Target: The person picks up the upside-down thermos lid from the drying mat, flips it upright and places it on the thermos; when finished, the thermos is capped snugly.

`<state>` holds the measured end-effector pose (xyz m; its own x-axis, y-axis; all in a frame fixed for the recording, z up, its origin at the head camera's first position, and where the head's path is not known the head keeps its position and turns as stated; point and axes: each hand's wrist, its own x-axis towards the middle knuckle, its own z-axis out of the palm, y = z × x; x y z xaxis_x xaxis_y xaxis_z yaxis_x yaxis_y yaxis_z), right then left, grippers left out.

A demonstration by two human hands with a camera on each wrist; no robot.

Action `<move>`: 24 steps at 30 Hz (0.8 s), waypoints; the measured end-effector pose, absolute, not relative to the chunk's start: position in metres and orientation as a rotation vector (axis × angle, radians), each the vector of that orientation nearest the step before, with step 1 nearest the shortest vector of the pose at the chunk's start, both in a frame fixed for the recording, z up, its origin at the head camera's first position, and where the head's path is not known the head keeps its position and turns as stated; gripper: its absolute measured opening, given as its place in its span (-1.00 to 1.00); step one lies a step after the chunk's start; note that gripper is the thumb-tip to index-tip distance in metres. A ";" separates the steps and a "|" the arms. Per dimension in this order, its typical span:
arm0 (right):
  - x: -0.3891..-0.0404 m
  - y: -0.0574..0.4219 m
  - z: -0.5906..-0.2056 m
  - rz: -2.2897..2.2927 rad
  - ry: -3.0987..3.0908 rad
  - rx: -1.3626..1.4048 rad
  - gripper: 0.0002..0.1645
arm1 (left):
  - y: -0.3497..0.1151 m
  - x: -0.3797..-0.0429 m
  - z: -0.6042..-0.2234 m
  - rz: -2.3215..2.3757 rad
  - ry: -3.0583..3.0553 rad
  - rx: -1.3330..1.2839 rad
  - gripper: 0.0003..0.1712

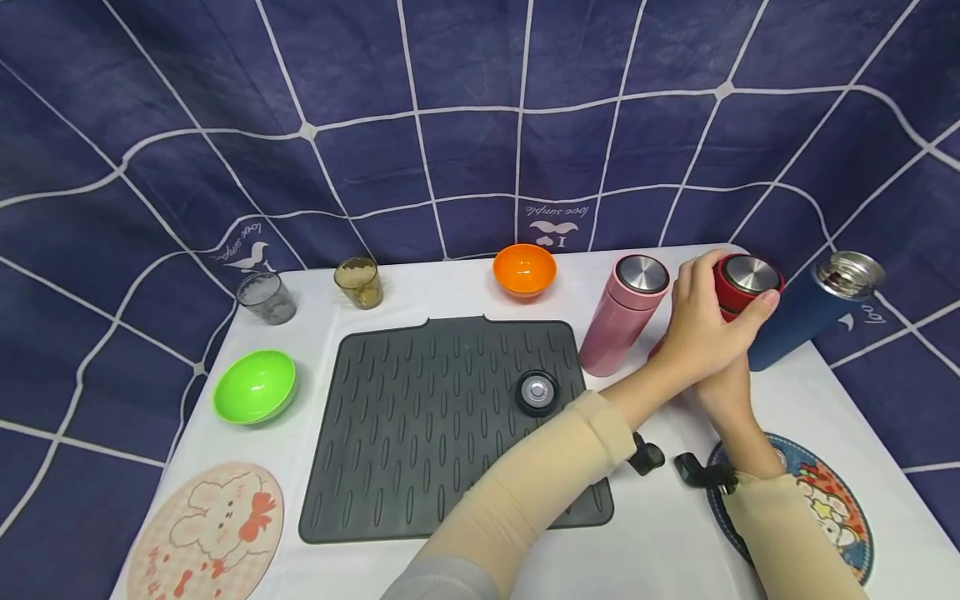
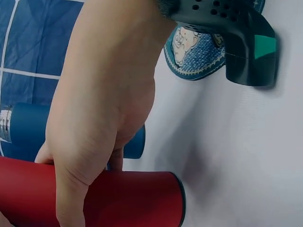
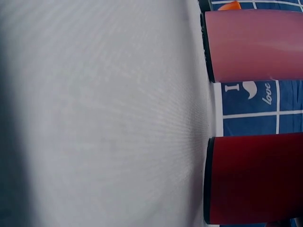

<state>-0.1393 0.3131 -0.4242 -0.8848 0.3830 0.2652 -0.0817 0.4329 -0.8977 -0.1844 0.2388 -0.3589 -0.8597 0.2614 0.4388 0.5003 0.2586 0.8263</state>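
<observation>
My left hand (image 1: 697, 325) grips the steel-topped lid (image 1: 750, 273) of a red thermos from above, thumb on the near side. Lower down, my right hand (image 1: 726, 396) holds the thermos body; the left wrist view shows that hand wrapped round the red thermos (image 2: 137, 198). Beside it on the left stands a pink thermos (image 1: 618, 321) with its lid on. To the right, a blue thermos (image 1: 787, 325) has its bare steel neck exposed. A round black stopper (image 1: 537, 393) with a metal centre lies on the dark grey mat (image 1: 420, 433).
An orange bowl (image 1: 525, 271), a brown glass (image 1: 360, 283) and a grey glass (image 1: 267, 298) stand along the back. At left are a green bowl (image 1: 255, 387) and a round rabbit mat (image 1: 210, 533). A blue cartoon mat (image 1: 832, 508) lies partly under my right forearm.
</observation>
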 end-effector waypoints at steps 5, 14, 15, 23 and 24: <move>-0.140 0.316 -0.427 1.475 -2.237 -0.243 -0.46 | 0.239 -0.184 -0.360 -1.682 -2.331 -0.710 -0.20; -0.145 0.317 -0.431 1.495 -2.230 -0.202 -0.37 | 0.236 -0.186 -0.363 -1.654 -2.293 -0.729 -0.30; -0.146 0.317 -0.430 1.501 -2.223 -0.195 -0.30 | 0.235 -0.186 -0.363 -1.650 -2.296 -0.752 -0.32; -0.150 0.327 -0.446 1.413 -2.290 -0.298 -0.55 | 0.239 -0.186 -0.361 -1.629 -2.297 -0.692 -0.11; -0.151 0.328 -0.448 1.428 -2.282 -0.305 -0.53 | 0.239 -0.186 -0.361 -1.618 -2.302 -0.697 -0.14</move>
